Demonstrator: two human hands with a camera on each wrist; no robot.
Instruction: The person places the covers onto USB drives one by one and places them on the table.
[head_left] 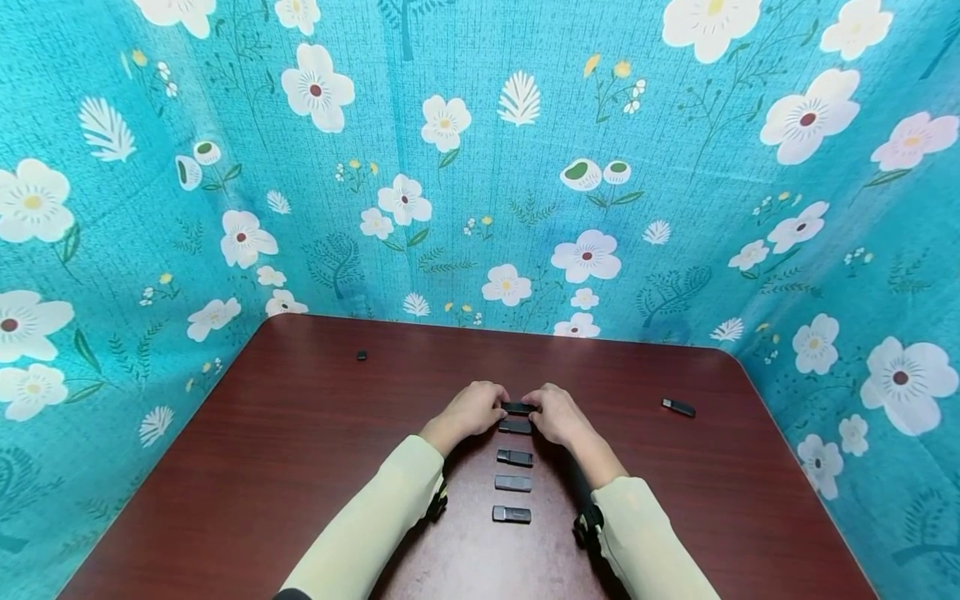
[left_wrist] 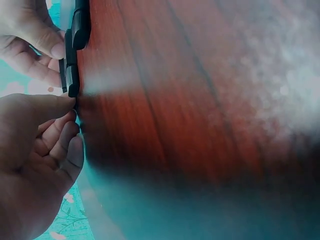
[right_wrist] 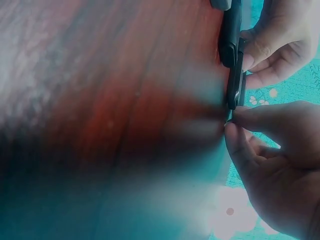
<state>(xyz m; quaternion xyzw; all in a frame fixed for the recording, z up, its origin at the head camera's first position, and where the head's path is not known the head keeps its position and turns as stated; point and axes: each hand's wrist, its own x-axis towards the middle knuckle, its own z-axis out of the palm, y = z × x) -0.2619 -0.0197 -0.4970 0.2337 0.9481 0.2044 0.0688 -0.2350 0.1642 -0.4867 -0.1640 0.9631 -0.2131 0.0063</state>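
Both hands are at the far end of a column of dark USB flash drives in the head view. My left hand [head_left: 472, 410] pinches the left end of the farthest flash drive [head_left: 517, 408], and my right hand [head_left: 557, 414] pinches its right end. Just nearer, close to the fingertips, lies a second flash drive [head_left: 515, 427]. Three more follow towards me: one drive [head_left: 515, 457], a greyer drive [head_left: 513, 482] and the nearest drive [head_left: 512, 514]. In both wrist views the held drive is mostly hidden by fingers and the drive in front of it.
A separate flash drive [head_left: 678, 407] with a bare metal plug lies at the right of the reddish-brown table [head_left: 300, 467]. Near the back left sits a small black piece [head_left: 362, 355]. A blue flowered curtain [head_left: 465, 183] stands along the table's back and sides.
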